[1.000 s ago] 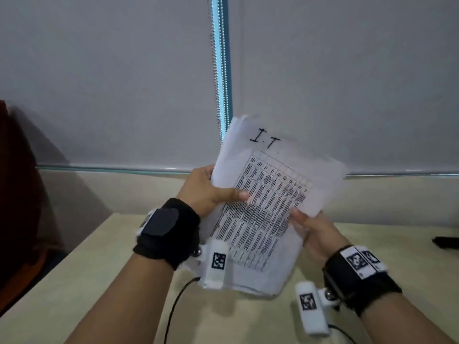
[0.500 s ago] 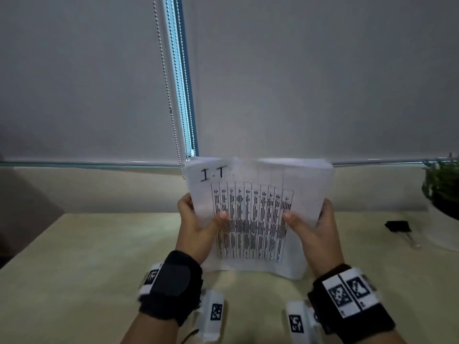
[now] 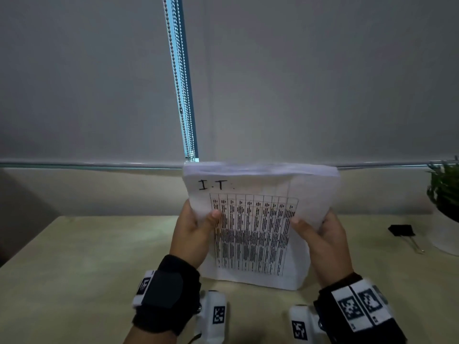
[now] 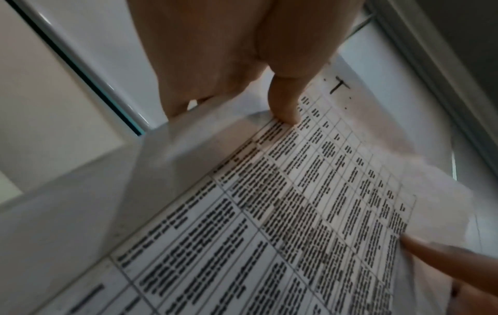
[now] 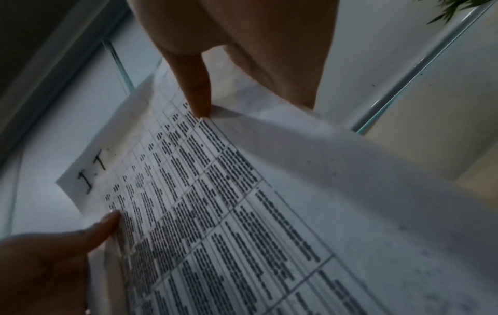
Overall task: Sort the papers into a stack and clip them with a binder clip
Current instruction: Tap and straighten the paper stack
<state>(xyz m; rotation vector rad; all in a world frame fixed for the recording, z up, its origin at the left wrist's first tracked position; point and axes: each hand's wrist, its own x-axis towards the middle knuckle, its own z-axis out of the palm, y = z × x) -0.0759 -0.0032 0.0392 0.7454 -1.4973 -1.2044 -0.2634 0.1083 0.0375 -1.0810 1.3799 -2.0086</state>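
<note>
- left thumb (image 3: 211, 218) pressed flat on the printed face of the papers (image 3: 258, 234), remaining fingers tucked behind the sheets, so pinching the stack at its 9 o'clock edge.
- right thumb (image 3: 301, 225) laid on the front near the 3 o'clock edge, other fingers wrapped behind; gripping the same stack.
- left hand (image 3: 192, 234) and right hand (image 3: 325, 242) level with each other, one on each side, black wrist bands with square code tags below them.
- stack held upright, bottom edge touching or just above the table (image 3: 74, 269); cannot tell which.
- top sheet showing a ruled grid of dark print, handwritten "i.t" at its 11 o'clock corner; top edges of the sheets roughly flush, slightly blurred.
- from the left wrist view, thumb tip (image 4: 285, 110) bearing on the sheet's margin, paper bowed beneath it.
- from the right wrist view, thumb tip (image 5: 200, 106) set at the table's printed border.
- black binder clip (image 3: 401, 230) lying on the table at 3 o'clock, well apart from the hands, just beside a white plant pot (image 3: 447, 234).
- grey roller blinds (image 3: 99, 83) behind, bead chain (image 3: 182, 95) hanging at 12 o'clock.
</note>
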